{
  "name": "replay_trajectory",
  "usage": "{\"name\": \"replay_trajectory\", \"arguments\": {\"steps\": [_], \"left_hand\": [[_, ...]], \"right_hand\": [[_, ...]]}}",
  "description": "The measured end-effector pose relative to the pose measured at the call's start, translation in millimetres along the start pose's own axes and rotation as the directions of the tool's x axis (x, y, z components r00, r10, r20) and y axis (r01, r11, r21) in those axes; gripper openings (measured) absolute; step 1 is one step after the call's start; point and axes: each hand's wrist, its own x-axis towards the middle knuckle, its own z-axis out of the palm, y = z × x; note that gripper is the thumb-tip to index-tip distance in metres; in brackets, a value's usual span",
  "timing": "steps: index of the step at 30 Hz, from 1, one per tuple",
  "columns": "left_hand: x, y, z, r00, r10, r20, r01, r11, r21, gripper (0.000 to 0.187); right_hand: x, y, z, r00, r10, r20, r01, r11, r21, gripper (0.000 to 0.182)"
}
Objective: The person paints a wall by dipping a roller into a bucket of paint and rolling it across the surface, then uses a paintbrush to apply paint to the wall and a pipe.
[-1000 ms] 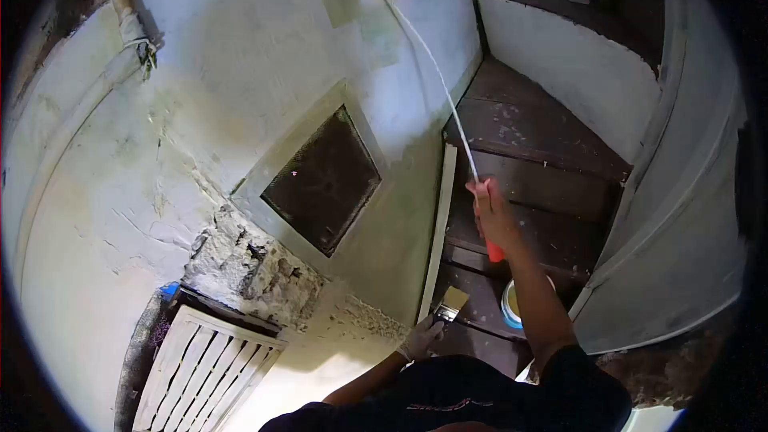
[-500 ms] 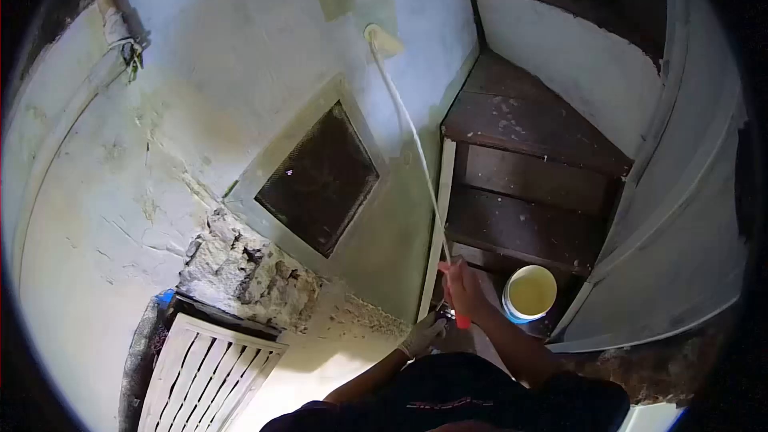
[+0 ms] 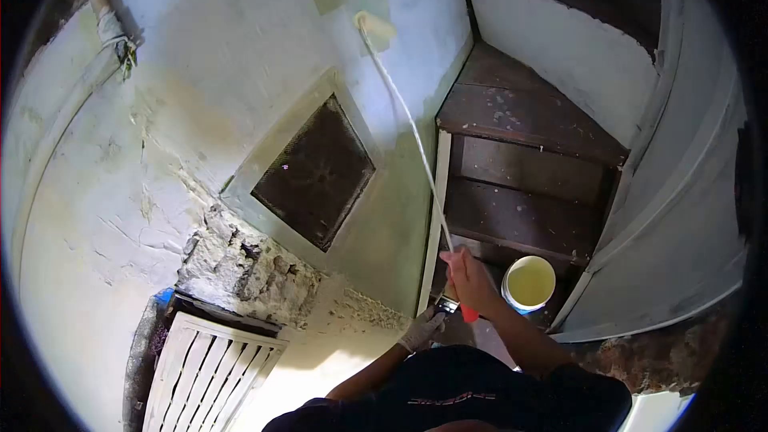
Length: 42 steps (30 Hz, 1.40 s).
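Observation:
A paint roller (image 3: 414,134) with a long white rod runs up the wall, its pale roller sleeve (image 3: 375,27) against a painted area above the vent. My right hand (image 3: 470,280) is wrapped round its lower end, where the red handle sticks out below the fist. Close beside it, my left hand (image 3: 422,328) wears a whitish glove and is closed round a small dark object with a shiny metallic part (image 3: 446,304); I cannot tell what it is. A white bucket (image 3: 529,284) with pale yellowish paint stands on a stair just right of my right hand.
Dark wooden stairs (image 3: 524,212) climb on the right beside a curved white side wall (image 3: 680,248). In the wall are a dark mesh vent (image 3: 316,172) and broken plaster (image 3: 244,264). A white slatted panel (image 3: 208,372) is at lower left; a pipe (image 3: 68,104) runs along the left.
The roller sleeve has moved slightly up along the wall. My right hand has shifted a little up and right with the handle. More of the dark object in my left hand shows.

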Motion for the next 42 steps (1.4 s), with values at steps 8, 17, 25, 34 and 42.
{"name": "replay_trajectory", "arguments": {"steps": [8, 17, 25, 34, 42], "left_hand": [[0, -2, 3, 0.998, 0.046, -0.041, -0.041, 0.995, 0.096, 0.020], [5, -12, 0, 0.999, 0.021, 0.026, -0.023, 0.997, 0.077, 0.018], [-1, -5, 13, 1.000, 0.026, -0.014, -0.025, 0.999, 0.033, 0.015], [7, -17, -3, 1.000, 0.029, 0.003, -0.029, 0.999, -0.023, 0.019], [-2, -4, 1, 1.000, 0.017, -0.025, -0.016, 0.999, 0.049, 0.020]], "right_hand": [[99, -166, -58, 0.993, -0.037, -0.113, 0.029, 0.997, -0.072, 0.046], [-14, -31, 6, 0.998, -0.049, -0.045, 0.045, 0.995, -0.088, 0.040], [104, -182, -48, 0.986, -0.082, -0.147, 0.071, 0.994, -0.079, 0.048], [-23, -48, 27, 0.992, 0.126, 0.007, -0.127, 0.988, 0.084, 0.040], [116, -194, -28, 0.984, -0.135, -0.116, 0.129, 0.990, -0.057, 0.050]]}}
